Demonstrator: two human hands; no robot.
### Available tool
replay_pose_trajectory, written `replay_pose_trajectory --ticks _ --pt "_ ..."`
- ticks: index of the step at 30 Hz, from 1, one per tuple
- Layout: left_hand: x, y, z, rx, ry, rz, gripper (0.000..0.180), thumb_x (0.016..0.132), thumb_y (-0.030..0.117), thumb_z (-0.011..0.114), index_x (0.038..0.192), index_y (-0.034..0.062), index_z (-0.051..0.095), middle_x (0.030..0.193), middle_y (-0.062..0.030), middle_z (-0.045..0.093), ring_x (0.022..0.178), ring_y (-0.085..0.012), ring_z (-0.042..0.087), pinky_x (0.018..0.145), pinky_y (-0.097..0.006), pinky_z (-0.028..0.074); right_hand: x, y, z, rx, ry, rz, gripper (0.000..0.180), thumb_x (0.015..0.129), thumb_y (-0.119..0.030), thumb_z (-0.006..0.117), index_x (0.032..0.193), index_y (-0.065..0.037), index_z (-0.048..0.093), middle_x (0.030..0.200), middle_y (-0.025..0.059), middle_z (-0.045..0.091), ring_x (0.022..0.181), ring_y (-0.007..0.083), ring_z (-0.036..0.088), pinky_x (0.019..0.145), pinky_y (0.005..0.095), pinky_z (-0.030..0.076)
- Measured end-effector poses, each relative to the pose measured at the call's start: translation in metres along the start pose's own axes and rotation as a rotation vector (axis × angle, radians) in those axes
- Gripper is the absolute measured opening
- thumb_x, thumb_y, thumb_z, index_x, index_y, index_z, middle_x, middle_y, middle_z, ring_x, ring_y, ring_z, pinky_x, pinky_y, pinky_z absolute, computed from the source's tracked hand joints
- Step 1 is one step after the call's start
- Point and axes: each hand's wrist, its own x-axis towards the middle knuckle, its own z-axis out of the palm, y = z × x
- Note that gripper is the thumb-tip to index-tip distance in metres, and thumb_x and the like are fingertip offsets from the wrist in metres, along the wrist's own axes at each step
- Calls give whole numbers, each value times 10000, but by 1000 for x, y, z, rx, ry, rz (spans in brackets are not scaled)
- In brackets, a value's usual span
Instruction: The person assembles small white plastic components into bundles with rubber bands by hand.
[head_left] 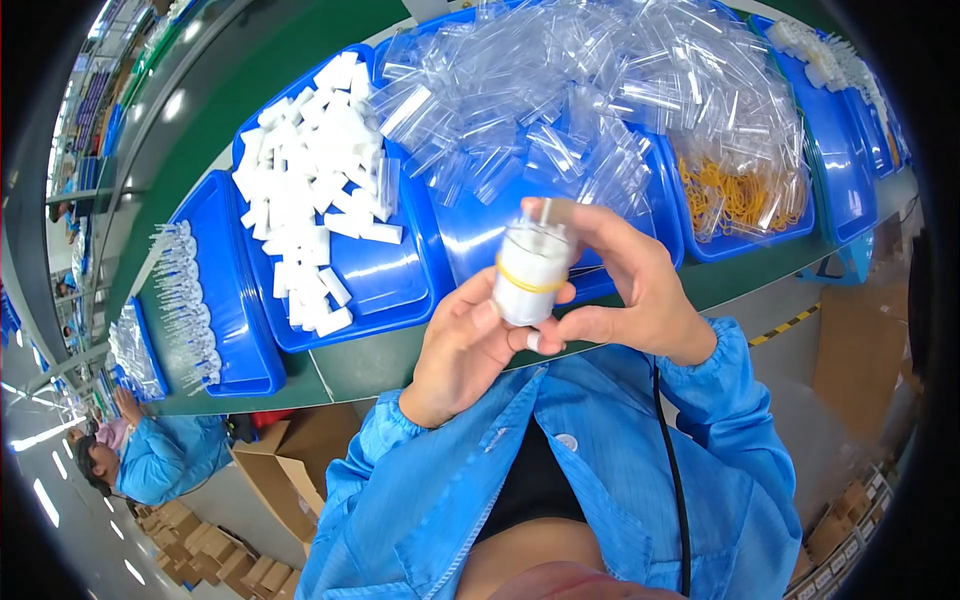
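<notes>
Held up over the table's near edge is a white cylinder (527, 300) with a clear upper end, and a yellow rubber band (531, 280) runs around its middle. Thin clear prongs stick up from its top. My left hand (462, 345) grips it from the left, thumb and fingers against its side. On the right, my right hand (640, 285) closes around the same piece, index finger at the top and thumb near the bottom. A ring shows on one finger below it. The cylinder's top is slightly blurred.
Blue trays line the green table (360, 365): one of white cylinders (310, 190), one of clear plastic sleeves (590, 80), one with yellow rubber bands (735, 190) under sleeves. Clear pronged parts (185, 300) fill a tray at left. Cardboard boxes (290, 460) and another person (165, 455) are at lower left.
</notes>
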Motion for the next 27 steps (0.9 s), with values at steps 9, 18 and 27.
replay_pose_trajectory --ticks 9,18,27 --pt "2 -10 -9 -454 -77 -148 662 1009 410 396 1473 -56 314 1273 -288 581 869 -304 684 803 -390 567 6 10 0 181 37 6 514 957 -263 657 1367 18 527 1121 85 672 1029 155 603 920 315 468" --pt "6 -11 -5 -212 -82 -266 629 1040 438 341 1452 -36 308 1279 -308 582 927 -325 692 859 -391 550 10 4 -9 285 59 90 460 977 -211 616 1368 13 521 1185 97 655 1111 166 607 953 331 493" --pt "6 -3 3 1409 70 536 939 701 87 888 1465 21 345 1443 -179 412 1258 -291 521 931 -392 551 2 6 -3 89 92 139 494 890 -177 734 1318 -8 555 1167 91 652 1031 153 631 870 299 516"
